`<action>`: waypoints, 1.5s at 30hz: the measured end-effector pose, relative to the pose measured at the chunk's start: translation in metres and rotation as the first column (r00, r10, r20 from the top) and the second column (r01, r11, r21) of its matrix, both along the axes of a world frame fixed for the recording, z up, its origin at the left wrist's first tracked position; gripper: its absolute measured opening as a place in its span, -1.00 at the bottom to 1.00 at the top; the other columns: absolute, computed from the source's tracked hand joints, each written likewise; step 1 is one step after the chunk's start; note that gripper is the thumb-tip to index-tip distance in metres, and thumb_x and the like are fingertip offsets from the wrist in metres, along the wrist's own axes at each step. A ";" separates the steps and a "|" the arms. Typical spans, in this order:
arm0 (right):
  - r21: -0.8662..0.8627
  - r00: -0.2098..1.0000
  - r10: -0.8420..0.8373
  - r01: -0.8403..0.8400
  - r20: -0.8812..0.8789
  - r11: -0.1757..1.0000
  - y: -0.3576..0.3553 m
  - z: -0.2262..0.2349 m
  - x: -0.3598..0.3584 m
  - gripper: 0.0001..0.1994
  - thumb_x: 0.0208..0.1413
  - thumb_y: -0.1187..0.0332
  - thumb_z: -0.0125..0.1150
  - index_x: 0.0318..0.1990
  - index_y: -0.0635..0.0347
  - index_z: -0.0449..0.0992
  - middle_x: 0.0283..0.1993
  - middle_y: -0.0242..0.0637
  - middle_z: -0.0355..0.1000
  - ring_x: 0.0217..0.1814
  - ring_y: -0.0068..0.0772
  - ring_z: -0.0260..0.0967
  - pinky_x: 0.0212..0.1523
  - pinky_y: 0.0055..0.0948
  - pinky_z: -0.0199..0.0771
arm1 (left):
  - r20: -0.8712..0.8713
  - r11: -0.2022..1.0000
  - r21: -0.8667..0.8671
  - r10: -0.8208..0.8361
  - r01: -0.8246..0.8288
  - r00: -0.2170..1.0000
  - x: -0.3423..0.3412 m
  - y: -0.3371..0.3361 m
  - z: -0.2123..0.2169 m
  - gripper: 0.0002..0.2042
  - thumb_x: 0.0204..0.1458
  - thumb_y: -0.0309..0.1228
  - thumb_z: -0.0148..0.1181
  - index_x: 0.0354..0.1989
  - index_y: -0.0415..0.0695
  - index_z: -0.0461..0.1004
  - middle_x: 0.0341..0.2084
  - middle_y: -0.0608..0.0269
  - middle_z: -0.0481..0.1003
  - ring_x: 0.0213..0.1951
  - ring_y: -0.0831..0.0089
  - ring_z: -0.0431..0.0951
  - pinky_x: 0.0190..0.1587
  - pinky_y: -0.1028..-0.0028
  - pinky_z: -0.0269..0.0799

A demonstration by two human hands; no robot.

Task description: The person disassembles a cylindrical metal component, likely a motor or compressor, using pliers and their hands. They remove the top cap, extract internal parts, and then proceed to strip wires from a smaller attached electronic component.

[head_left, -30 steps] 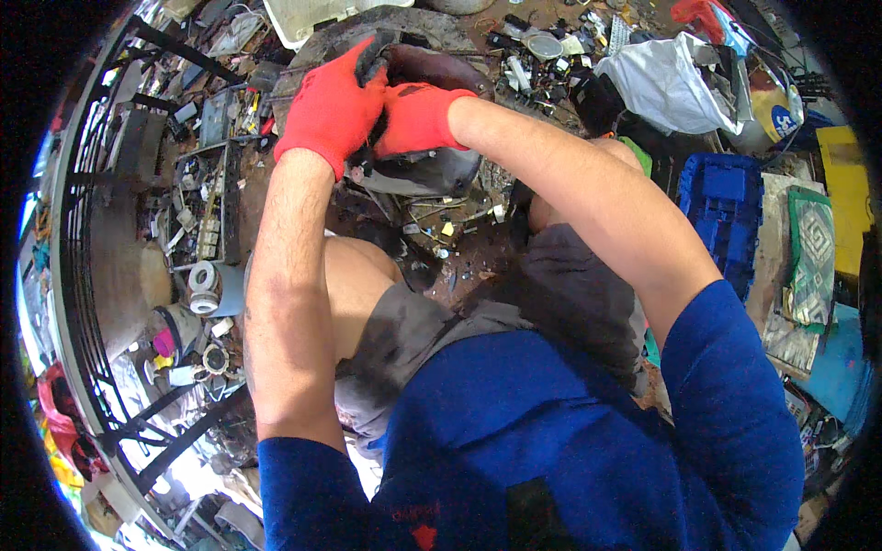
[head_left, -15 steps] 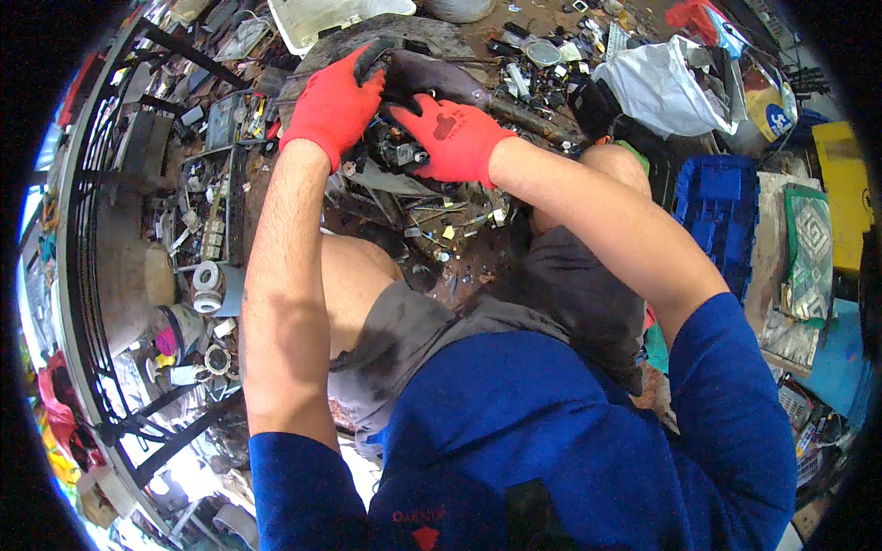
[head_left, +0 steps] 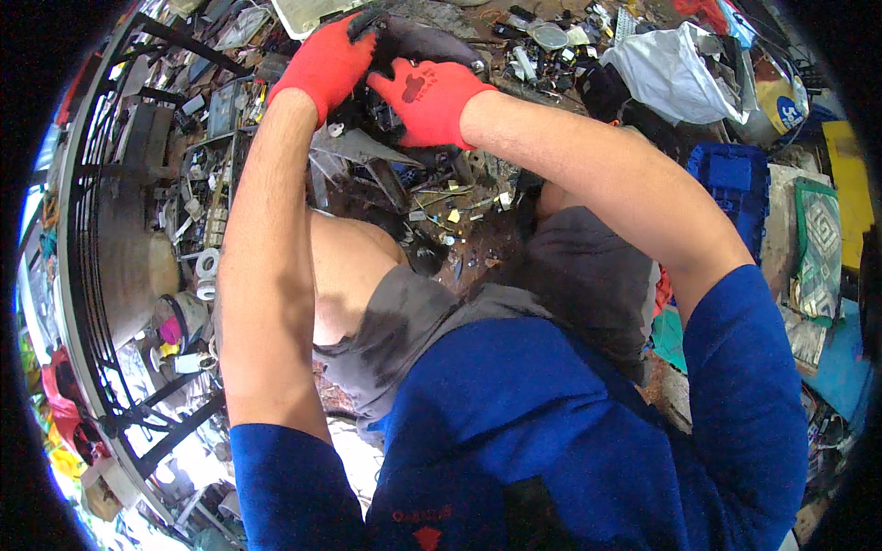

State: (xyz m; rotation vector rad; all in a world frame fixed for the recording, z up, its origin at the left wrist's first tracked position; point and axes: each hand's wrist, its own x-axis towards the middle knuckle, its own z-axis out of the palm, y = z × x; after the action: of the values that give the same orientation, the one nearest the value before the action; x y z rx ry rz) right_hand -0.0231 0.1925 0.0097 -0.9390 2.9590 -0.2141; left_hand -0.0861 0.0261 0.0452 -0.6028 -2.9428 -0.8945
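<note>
While the dark-tipped fingers (head_left: 366, 25) of the red-gloved left hand (head_left: 322, 62) are bending over the left end of a dark curved piece (head_left: 427, 41), the fingers of the red-gloved right hand (head_left: 432, 103) are pointing leftward just below it, the thumb standing a little apart. The fingertips are turning away underneath, so I cannot tell whether either hand is gripping anything. The piece is lying ahead of the person, just beyond the right hand, probably so that both hands are sharing it; the left seems to be steadying its end, which is leaving the right free at the near side. The left forearm (head_left: 266, 239) is running almost straight forward, whereas the right forearm (head_left: 570, 151) is slanting inward, its elbow flaring wide and the back of the hand facing up. Nearer the knees, a grey flat scrap (head_left: 366, 146) is lying below the hands. Farther out, small parts (head_left: 195, 208) are crowding the left, while a white sack (head_left: 671, 73) and a blue crate (head_left: 730, 188) are standing at the right.
</note>
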 end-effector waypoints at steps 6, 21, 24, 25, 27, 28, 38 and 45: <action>-0.171 1.000 -0.018 0.013 -0.023 0.985 0.013 -0.002 -0.015 -0.29 -0.14 -0.02 0.32 0.16 0.14 0.34 0.00 0.00 0.48 0.05 0.03 0.45 0.07 -0.13 0.47 | -0.063 0.999 0.020 -0.029 0.030 0.998 -0.015 -0.004 -0.011 -0.63 0.16 -0.20 0.01 0.10 -0.04 0.43 -0.13 -0.10 0.55 -0.11 -0.08 0.54 -0.05 0.14 0.43; -0.199 0.968 0.002 0.050 0.252 0.979 0.018 0.009 -0.051 -0.17 -0.16 0.02 0.37 0.30 0.11 0.23 0.22 0.01 0.35 0.21 -0.01 0.36 0.18 -0.19 0.38 | -0.043 0.991 0.125 -0.041 0.046 0.998 -0.006 0.009 0.010 -0.65 0.19 -0.31 -0.03 0.10 -0.12 0.45 -0.13 -0.14 0.55 -0.07 0.06 0.57 0.00 0.26 0.43; 0.143 0.994 0.034 -0.049 0.104 0.988 0.003 0.012 -0.025 -0.24 -0.16 0.06 0.35 0.25 0.12 0.27 0.12 0.01 0.41 0.12 0.00 0.42 0.08 -0.15 0.46 | 0.048 0.997 0.017 0.070 -0.071 0.996 -0.007 0.023 0.013 -0.65 0.18 -0.30 -0.02 0.11 -0.11 0.45 -0.11 -0.16 0.54 -0.06 0.05 0.57 0.00 0.23 0.44; 0.154 0.999 0.051 -0.049 -0.008 0.987 -0.001 0.000 -0.018 -0.32 -0.15 0.08 0.33 0.18 0.11 0.34 0.03 0.00 0.44 0.05 0.02 0.46 0.00 -0.13 0.51 | -0.004 0.999 -0.007 0.053 -0.053 0.999 -0.007 0.025 0.011 -0.64 0.18 -0.30 -0.01 0.12 -0.10 0.45 -0.10 -0.16 0.53 -0.05 0.05 0.57 0.01 0.22 0.43; 0.210 0.999 0.035 -0.037 0.015 0.977 -0.002 -0.001 -0.021 -0.34 -0.15 0.07 0.32 0.16 0.11 0.37 0.03 0.00 0.46 0.06 -0.02 0.46 0.00 -0.15 0.51 | -0.107 0.998 -0.055 0.004 -0.010 0.994 -0.002 0.037 0.010 -0.63 0.17 -0.28 0.00 0.13 -0.10 0.44 -0.08 -0.17 0.52 -0.03 0.06 0.56 0.03 0.19 0.42; 0.238 0.999 0.021 -0.027 0.027 0.971 0.000 -0.002 -0.023 -0.35 -0.14 0.07 0.32 0.15 0.11 0.38 0.02 0.00 0.47 0.06 -0.04 0.46 0.00 -0.16 0.51 | -0.080 0.993 -0.109 0.046 -0.055 0.996 0.001 0.047 0.012 -0.61 0.16 -0.26 0.01 0.13 -0.10 0.43 -0.08 -0.18 0.52 -0.01 0.07 0.56 0.05 0.18 0.41; -0.380 0.921 0.021 0.141 0.390 0.914 0.029 -0.024 -0.034 -0.26 -0.19 0.10 0.38 0.23 0.06 0.33 0.12 -0.10 0.46 0.13 -0.08 0.44 0.13 -0.25 0.44 | -0.047 0.989 -0.121 -0.086 0.080 0.995 -0.011 0.034 0.001 -0.56 0.17 -0.15 0.02 0.11 -0.19 0.42 -0.06 -0.09 0.54 0.02 -0.02 0.52 0.08 0.26 0.38; -0.504 0.819 0.205 0.116 0.536 0.856 0.035 -0.035 -0.080 -0.32 -0.18 0.23 0.40 0.19 0.08 0.36 0.09 -0.16 0.49 0.11 -0.16 0.45 0.11 -0.22 0.46 | 0.101 0.994 0.072 -0.093 0.086 0.991 -0.038 0.028 -0.017 -0.62 0.20 -0.23 0.02 0.08 -0.20 0.44 -0.04 0.04 0.55 0.01 0.20 0.54 0.09 0.35 0.37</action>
State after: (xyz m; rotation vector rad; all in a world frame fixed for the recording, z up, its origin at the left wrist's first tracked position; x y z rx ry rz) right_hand -0.1030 0.2279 -0.0249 -0.7819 2.3231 -1.1273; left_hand -0.1244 0.0540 0.0284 -0.7116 -2.9827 -1.0613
